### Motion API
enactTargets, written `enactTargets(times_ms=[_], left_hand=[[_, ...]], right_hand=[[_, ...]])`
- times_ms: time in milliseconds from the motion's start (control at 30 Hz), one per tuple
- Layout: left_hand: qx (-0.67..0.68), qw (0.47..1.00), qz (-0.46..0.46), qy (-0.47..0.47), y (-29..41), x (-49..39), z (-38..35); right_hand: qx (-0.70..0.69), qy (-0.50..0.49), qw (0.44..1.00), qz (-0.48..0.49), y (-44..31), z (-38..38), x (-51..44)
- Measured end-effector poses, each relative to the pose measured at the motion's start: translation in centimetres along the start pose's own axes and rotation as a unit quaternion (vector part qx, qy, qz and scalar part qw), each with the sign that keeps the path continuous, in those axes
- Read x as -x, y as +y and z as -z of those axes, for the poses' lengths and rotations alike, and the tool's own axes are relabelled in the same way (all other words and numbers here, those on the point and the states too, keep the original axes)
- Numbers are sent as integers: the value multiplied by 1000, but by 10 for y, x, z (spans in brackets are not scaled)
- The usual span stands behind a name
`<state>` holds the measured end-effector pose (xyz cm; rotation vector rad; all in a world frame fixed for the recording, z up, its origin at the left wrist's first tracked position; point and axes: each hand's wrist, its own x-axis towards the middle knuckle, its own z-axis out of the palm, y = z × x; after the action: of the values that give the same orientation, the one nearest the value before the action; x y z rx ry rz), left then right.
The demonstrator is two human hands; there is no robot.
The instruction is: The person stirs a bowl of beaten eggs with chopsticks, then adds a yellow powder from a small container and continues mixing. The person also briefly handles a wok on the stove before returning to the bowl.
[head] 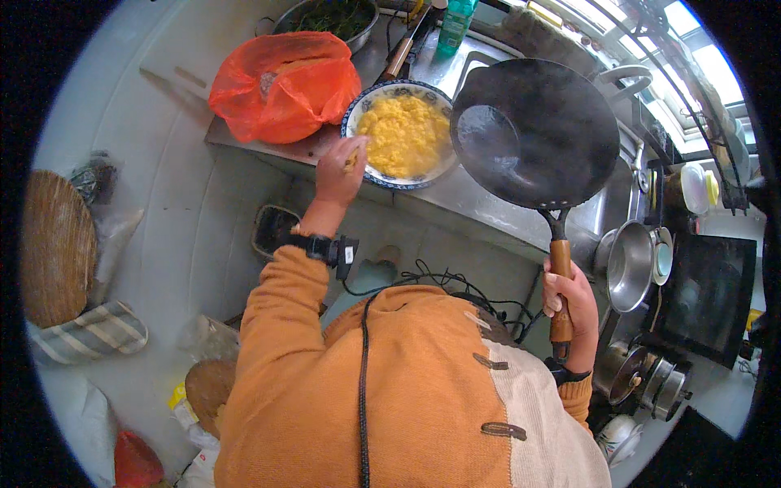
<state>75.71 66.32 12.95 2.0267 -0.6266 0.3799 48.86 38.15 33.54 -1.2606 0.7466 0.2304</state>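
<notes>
My right hand (572, 299) grips the wooden handle of a black wok (537, 134). The wok is held above the counter's right part, its dark inside facing me with a wet sheen at the left. A blue-and-white patterned bowl (396, 181) stands on the counter just left of the wok, filled with yellow scrambled egg (406, 134). At the bowl's near left rim is my left hand (340, 168), fingers curled. Something small and yellow-brown shows at those fingers; whether it is gripped is unclear.
A red plastic bag (287, 91) sits left of the bowl, before a metal basin of greens (332, 18). Behind stand a knife (403, 52) and a green bottle (456, 27). Steel pots (628, 266) are at right; a dark bin (276, 232) and loose black cable (451, 277) lie below.
</notes>
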Motion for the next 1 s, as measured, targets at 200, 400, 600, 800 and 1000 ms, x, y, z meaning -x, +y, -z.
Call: enactTargets(times_ms=[200, 400, 600, 800, 1000], left_hand=[[155, 981, 120, -7, 27, 24, -17], [159, 983, 85, -36, 52, 2, -54], [185, 982, -21, -34, 41, -31, -67], [100, 994, 10, -30, 4, -42, -40], [195, 970, 143, -16, -1, -33, 9]], right_hand=[[2, -1, 1000, 4, 2, 0, 0], [-9, -17, 1000, -3, -2, -2, 3], [-13, 17, 1000, 6, -1, -8, 4], [-3, 40, 999, 6, -2, -14, 4], [-11, 46, 999, -2, -5, -23, 5]])
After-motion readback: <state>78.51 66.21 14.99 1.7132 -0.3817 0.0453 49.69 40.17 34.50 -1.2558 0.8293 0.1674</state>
